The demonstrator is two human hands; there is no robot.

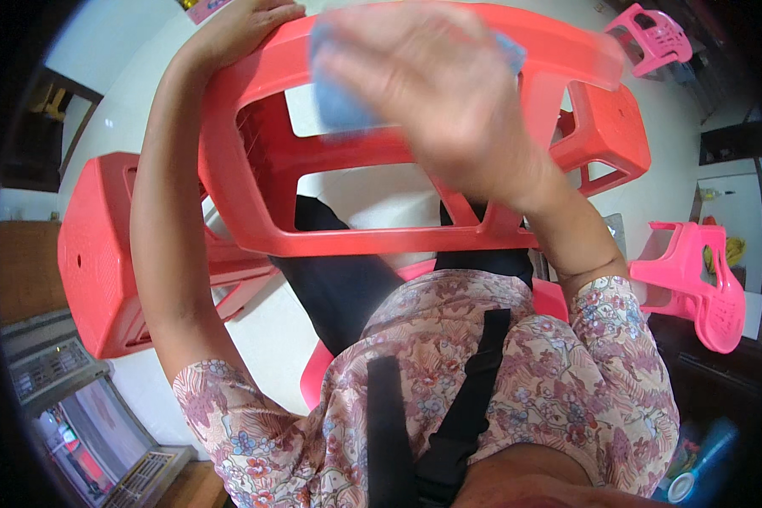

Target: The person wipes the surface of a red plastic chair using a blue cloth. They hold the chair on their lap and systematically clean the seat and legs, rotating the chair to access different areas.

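Note:
A red plastic stool (368, 243) is tilted before me above my lap, its open frame facing up at me. My left hand (263, 22) grips its far left edge, partly cut off by the top of the view. My right hand (432, 95), blurred by motion, holds a blue cloth (343, 105) against the stool's upper side. Part of the cloth also shows beyond my knuckles. My right hand and forearm hide some of the frame behind them.
To the left lies another red stool (105, 254), on its side. A further red stool (609, 130) lies at the right. Pink plastic chairs stand at the far right (698, 267) and upper right (651, 38). Beneath is a pale, glossy floor (273, 343).

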